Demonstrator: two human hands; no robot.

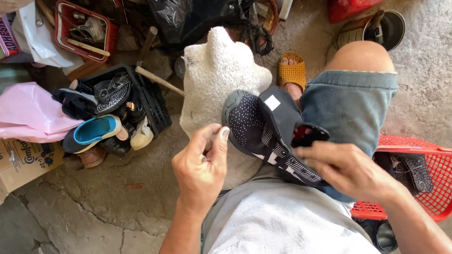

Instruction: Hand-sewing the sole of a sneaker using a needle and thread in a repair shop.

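Note:
A black slip-on shoe (pixel 261 124) with white dots and stripes lies over my lap, its toe pointing up-left. My right hand (pixel 347 168) grips the shoe's heel end at the opening. My left hand (pixel 202 164) is beside the toe, thumb and forefinger pinched together on something too small to make out, just touching the shoe's edge. Under the shoe a white fuzzy cloth (pixel 216 74) covers my left knee. My bare right knee (pixel 363 54) and denim shorts (pixel 351 109) are to the right.
A black crate (pixel 151 103) of assorted shoes stands at the left, with a pink bag (pixel 20 113) and a cardboard box (pixel 11 162) beside it. A red plastic basket (pixel 445 174) holding dark shoes sits at the right. My foot wears a yellow sandal (pixel 291 73). Tools and clutter line the back on cracked concrete.

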